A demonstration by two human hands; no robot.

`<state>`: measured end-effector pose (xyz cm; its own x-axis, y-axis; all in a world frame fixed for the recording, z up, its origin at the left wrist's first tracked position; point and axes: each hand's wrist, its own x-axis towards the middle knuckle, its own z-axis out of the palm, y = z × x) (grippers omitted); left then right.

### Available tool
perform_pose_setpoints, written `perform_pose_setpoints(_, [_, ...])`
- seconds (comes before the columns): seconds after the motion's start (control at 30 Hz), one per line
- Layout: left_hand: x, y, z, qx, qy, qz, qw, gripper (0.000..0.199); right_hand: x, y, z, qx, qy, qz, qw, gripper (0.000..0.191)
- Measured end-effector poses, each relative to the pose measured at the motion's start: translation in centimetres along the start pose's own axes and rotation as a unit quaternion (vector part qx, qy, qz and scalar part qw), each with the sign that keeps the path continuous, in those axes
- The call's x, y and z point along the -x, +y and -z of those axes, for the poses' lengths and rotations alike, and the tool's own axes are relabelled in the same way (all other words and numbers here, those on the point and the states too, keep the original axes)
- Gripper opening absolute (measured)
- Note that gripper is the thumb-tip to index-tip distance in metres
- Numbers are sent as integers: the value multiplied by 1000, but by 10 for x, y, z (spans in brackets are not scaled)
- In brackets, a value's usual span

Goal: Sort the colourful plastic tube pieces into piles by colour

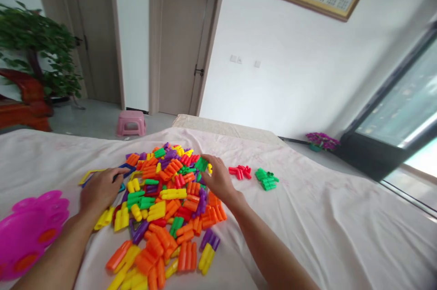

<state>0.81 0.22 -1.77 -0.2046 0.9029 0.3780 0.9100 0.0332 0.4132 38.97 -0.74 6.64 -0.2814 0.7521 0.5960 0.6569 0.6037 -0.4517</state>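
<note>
A large heap of orange, yellow, green, purple and red plastic pieces (pixel 172 194) lies on a pale cloth. At its upper right edge my right hand (pixel 216 178) pinches a green piece (pixel 201 164). My left hand (pixel 102 188) rests at the heap's left side, its fingers bent over blue and yellow frame-like pieces (pixel 127 171); whether it grips any of them is hard to make out. To the right of my right hand lie a small group of red pieces (pixel 240 171) and a group of green pieces (pixel 267 180).
A pink flower-edged basin (pixel 32 231) sits at the lower left on the cloth (pixel 307 226). Beyond the cloth stand a pink stool (pixel 131 123), a leafy plant (pixel 37 44), a wooden chair (pixel 25 99) and purple flowers (pixel 322 140).
</note>
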Motion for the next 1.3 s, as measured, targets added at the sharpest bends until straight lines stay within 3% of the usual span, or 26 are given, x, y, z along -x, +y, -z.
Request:
perform_pose_setpoints(0.1, [-4,-6,-4,-11,-7,24,1000,39,29,64,44,54,82,-83,992,54])
perform_pose_setpoints(0.2, [-5,-10,-7,-12,-17,34,999,39,65,117,90,129,119,-157,972,52])
perform_pose_setpoints(0.37, [-4,-13,-9,15,9,8,1000,40,115,176,145,245,132,-238,930,60])
perform_pose_setpoints(0.53, [-3,-14,-7,23,1,23,999,44,142,207,158,263,125,-263,920,66])
perform_pose_setpoints(0.7, [2,-8,2,51,7,79,996,43,152,214,152,245,127,-250,928,73])
perform_pose_setpoints(0.83, [14,7,13,100,86,57,990,39,155,209,148,262,152,-260,917,68])
perform_pose_setpoints(0.9, [19,16,18,163,88,17,983,40,152,204,144,271,161,-262,912,64])
perform_pose_setpoints(1.03, [26,30,25,214,65,42,974,39,128,174,116,235,169,-215,933,57])
perform_pose_setpoints(1.13, [30,32,28,204,75,59,974,41,93,117,76,146,129,-146,970,45])
perform_pose_setpoints(1.23, [33,30,30,200,94,81,972,43,52,36,28,33,29,-62,997,30])
perform_pose_setpoints(1.3, [34,28,30,199,100,93,970,43,26,-18,-2,-5,-56,24,998,24])
